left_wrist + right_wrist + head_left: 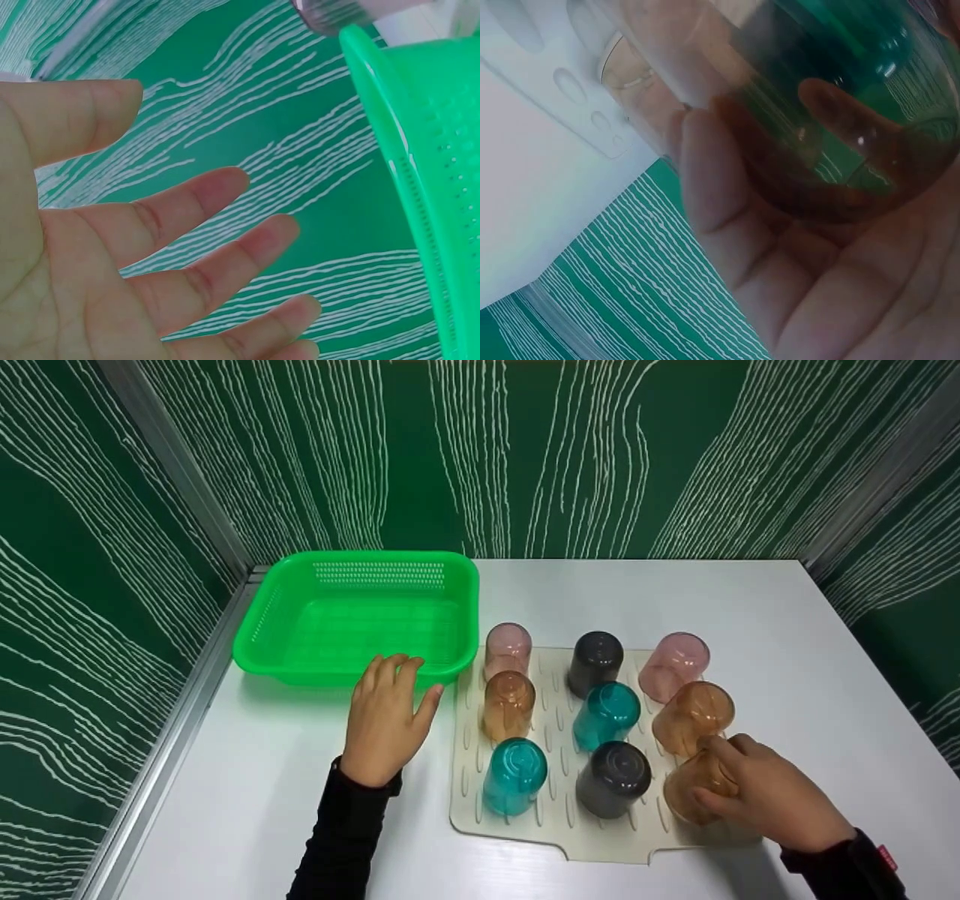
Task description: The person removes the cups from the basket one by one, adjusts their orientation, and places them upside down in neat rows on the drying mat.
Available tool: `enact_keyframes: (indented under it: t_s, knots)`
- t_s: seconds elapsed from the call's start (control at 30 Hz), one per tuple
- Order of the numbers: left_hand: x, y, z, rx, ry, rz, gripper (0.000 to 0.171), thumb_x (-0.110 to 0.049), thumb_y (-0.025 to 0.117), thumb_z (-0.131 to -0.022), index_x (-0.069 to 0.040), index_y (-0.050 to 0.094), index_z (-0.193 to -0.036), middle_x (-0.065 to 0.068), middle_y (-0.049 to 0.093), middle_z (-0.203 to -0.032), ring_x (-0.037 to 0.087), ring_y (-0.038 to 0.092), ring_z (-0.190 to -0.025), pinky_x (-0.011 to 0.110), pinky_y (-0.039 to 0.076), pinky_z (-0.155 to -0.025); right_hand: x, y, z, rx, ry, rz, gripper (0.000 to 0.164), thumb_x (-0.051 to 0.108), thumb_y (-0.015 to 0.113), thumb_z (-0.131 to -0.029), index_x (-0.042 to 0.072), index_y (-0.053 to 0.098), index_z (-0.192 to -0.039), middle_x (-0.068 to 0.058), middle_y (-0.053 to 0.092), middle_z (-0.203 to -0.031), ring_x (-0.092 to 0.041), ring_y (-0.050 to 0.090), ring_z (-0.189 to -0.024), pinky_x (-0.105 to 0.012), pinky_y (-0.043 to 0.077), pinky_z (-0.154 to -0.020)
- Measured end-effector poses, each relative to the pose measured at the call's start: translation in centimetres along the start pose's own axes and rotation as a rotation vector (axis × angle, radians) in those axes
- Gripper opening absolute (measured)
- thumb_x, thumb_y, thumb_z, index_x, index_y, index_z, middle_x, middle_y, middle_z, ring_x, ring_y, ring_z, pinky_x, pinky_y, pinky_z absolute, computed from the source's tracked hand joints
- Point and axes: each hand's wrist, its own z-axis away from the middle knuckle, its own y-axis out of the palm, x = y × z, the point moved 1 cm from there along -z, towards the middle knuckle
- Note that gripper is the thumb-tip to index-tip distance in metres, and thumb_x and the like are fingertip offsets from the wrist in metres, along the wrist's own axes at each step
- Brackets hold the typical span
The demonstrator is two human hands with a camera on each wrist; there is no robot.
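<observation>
My right hand (772,791) grips an amber glass (701,787) at the front right corner of the cream drying mat (517,832). In the right wrist view the fingers curl round this see-through glass (840,172), and one fingertip shows through it. Upside down on the mat stand a second amber glass (694,718) just behind, a dark grey glass (613,780) to its left, and several more in pink, teal, amber and grey. My left hand (386,720) hovers with spread fingers by the front rim of a green basket (356,667), holding nothing.
The basket, with perforated walls, stands at the back left of the white table (637,592). A teal glass (515,776) and an amber glass (509,706) line the mat's left side. Green walls (420,457) with white lines enclose the table.
</observation>
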Motion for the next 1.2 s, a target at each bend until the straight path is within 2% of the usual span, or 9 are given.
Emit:
enact_keyframes:
  t_s: [0.2,0.43,0.6,0.87,1.03,1.2]
  knots:
    - [0.0,0.1,0.0,0.011,0.0,-0.004,0.041,-0.026,0.071,-0.107,0.006,0.069,-0.133,0.029,0.066,-0.137,0.053,0.055,-0.141,0.068,0.045,-0.118,0.0,0.2,-0.1,-0.005,0.014,0.0,0.072,0.035,0.092,-0.086,0.0,0.059,-0.14,-0.03,0.065,-0.11,-0.04,0.069,-0.093,-0.066,0.062,-0.082]
    - [0.0,0.1,0.0,-0.003,0.01,-0.009,0.039,-0.025,0.072,-0.106,0.005,0.07,-0.131,0.028,0.067,-0.135,0.053,0.057,-0.139,0.068,0.047,-0.115,0.1,0.1,0.1,0.008,0.031,-0.005,0.071,0.042,0.092,-0.087,0.004,0.06,-0.137,-0.028,0.065,-0.116,-0.04,0.07,-0.097,-0.064,0.063,-0.08]
    - [0.1,0.1,0.0,-0.018,0.025,-0.007,0.038,-0.023,0.072,-0.105,0.006,0.07,-0.129,0.028,0.068,-0.132,0.052,0.059,-0.136,0.067,0.049,-0.113,0.1,-0.2,0.4,-0.007,0.032,0.0,0.079,0.045,0.091,-0.087,0.003,0.059,-0.146,-0.03,0.065,-0.121,-0.044,0.07,-0.101,-0.065,0.063,-0.08]
    - [0.1,0.0,0.0,-0.018,0.029,-0.008,0.038,-0.024,0.072,-0.106,0.005,0.07,-0.13,0.027,0.069,-0.131,0.052,0.059,-0.136,0.067,0.049,-0.113,0.0,-1.3,0.8,-0.063,0.022,0.02,0.08,0.048,0.089,-0.089,0.0,0.061,-0.146,-0.03,0.066,-0.121,-0.04,0.07,-0.095,-0.06,0.063,-0.074]
    - [0.2,0.0,0.0,-0.018,0.026,-0.011,0.04,-0.025,0.072,-0.106,0.005,0.069,-0.132,0.026,0.068,-0.132,0.052,0.058,-0.137,0.067,0.049,-0.113,0.3,-3.1,0.4,-0.186,-0.028,0.047,0.075,0.048,0.085,-0.093,0.001,0.061,-0.145,-0.032,0.066,-0.126,-0.048,0.071,-0.099,-0.065,0.061,-0.073]
    - [0.5,-0.1,0.0,-0.033,0.024,-0.021,0.04,-0.025,0.073,-0.106,0.005,0.069,-0.132,0.026,0.069,-0.131,0.051,0.059,-0.136,0.067,0.048,-0.114,0.9,-5.3,-1.0,-0.426,-0.129,0.026,0.067,0.03,0.089,-0.09,0.003,0.062,-0.145,-0.034,0.063,-0.131,-0.054,0.069,-0.099,-0.073,0.057,-0.07]
